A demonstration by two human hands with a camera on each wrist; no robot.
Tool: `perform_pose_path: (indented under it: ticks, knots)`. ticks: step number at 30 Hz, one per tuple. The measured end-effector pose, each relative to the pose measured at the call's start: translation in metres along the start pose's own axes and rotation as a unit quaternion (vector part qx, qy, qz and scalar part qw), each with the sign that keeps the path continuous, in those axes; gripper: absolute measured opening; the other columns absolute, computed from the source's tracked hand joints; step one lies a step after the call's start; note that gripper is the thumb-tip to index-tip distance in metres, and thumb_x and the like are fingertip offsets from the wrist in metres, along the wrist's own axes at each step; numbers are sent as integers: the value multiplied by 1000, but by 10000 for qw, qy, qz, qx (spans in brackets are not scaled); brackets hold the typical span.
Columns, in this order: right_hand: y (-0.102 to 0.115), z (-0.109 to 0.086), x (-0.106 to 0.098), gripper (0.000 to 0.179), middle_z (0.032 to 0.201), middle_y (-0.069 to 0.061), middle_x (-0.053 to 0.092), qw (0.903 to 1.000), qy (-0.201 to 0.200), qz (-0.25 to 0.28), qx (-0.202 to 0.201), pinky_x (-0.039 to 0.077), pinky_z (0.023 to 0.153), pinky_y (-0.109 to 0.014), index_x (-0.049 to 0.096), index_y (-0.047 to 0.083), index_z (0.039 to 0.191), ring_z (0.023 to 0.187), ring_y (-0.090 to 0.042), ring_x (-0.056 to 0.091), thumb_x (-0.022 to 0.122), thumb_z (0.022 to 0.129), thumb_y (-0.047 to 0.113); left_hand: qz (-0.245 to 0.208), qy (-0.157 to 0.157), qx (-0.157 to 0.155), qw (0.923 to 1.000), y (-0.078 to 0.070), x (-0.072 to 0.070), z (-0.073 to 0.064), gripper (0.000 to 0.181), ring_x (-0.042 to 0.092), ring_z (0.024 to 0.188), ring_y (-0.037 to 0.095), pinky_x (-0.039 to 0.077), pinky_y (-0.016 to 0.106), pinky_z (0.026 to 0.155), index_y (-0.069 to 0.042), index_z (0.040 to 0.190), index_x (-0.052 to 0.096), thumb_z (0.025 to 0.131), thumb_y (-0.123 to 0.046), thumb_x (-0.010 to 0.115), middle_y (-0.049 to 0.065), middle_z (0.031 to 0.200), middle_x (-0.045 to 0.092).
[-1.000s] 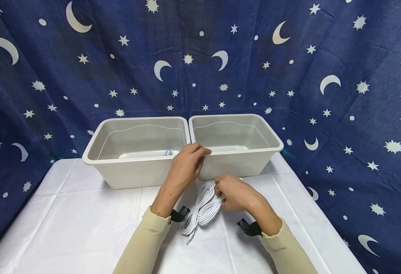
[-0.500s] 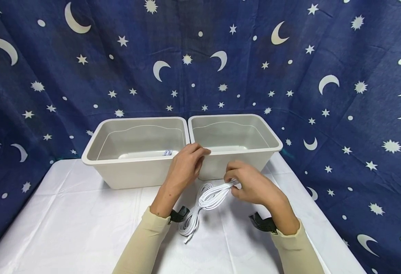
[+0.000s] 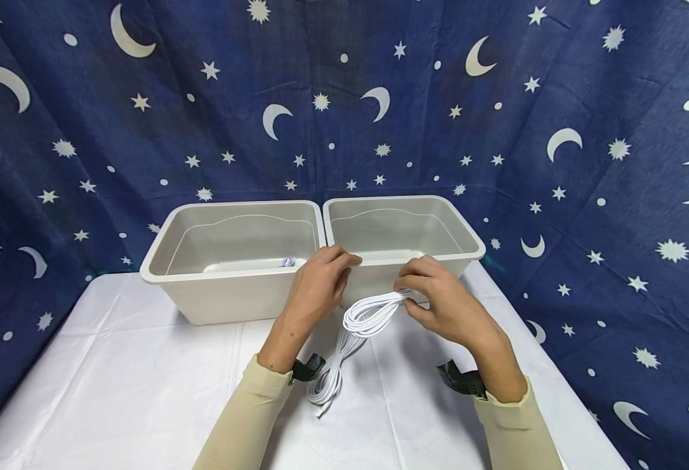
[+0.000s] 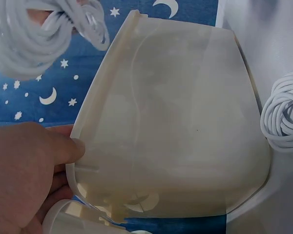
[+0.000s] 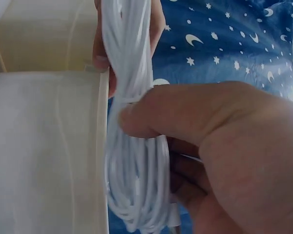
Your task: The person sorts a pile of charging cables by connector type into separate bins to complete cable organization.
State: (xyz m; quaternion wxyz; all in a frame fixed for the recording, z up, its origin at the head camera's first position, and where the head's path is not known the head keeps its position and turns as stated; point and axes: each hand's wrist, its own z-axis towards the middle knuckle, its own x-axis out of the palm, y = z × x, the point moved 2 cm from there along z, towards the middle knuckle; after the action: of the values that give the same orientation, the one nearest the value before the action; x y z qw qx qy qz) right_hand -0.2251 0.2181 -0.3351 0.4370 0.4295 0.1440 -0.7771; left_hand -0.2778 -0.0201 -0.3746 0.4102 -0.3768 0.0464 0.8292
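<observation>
Two white plastic bins stand side by side in the head view. My left hand (image 3: 319,274) grips the front rim of the right bin (image 3: 373,281) near its inner corner; the left wrist view shows the thumb on the outside and fingers behind. In front of that bin, my right hand (image 3: 447,307) pinches a bundled white cable (image 5: 134,165) around its tied middle, thumb on top. The loops hang to the left, off the table. A second coiled white cable (image 4: 285,114) lies on the table beneath, its connector (image 3: 323,410) pointing toward me.
The left bin (image 3: 226,300) has a small white and purple bundle (image 3: 288,262) on its floor. A white cloth covers the table (image 3: 127,391). Behind the bins hangs a dark blue curtain (image 3: 232,98) with moons and stars.
My right hand has lifted one cable bundle off the table, up and rightward toward the right bin's front. The other coil stays put. My left hand keeps its place on the rim.
</observation>
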Motion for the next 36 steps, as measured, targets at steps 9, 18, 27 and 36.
perform_pose_path:
  ticks: [9, 18, 27, 36]
  knots:
    - [-8, 2, -1, 27, 109, -7, 69, 9965, -836, -15, 42, 48, 90, -38, 78, 4, 102, 104, -27, 61, 82, 80, -10, 9, -30, 31, 10000, 1, 0, -1, 25, 66, 99, 21, 56, 35, 86, -14, 113, 79, 96, 2, 70, -2, 103, 69]
    - [-21, 3, 5, 27, 109, -12, 71, 9839, -1765, -14, 264, 46, 90, -39, 79, 2, 104, 102, -32, 62, 79, 81, -12, 29, -37, 70, 10000, 2, 1, 0, 24, 66, 100, 21, 56, 36, 89, -14, 112, 79, 95, 1, 70, -2, 102, 69]
    - [-34, 6, 22, 23, 107, -16, 73, 9642, -2607, -168, 458, 46, 93, -43, 80, -1, 104, 102, -38, 62, 80, 83, -12, 162, -75, 99, 9998, 2, 1, 0, 14, 64, 96, 22, 55, 37, 83, -10, 101, 75, 95, 1, 70, 1, 101, 68]
    - [-41, 6, 28, 15, 101, -16, 72, 9544, -2880, -253, 746, 46, 92, -42, 78, -3, 96, 100, -37, 62, 78, 83, -11, 54, 29, 36, 10000, 2, 0, 0, 14, 63, 95, 21, 55, 36, 83, -9, 101, 75, 97, 1, 67, 2, 101, 67]
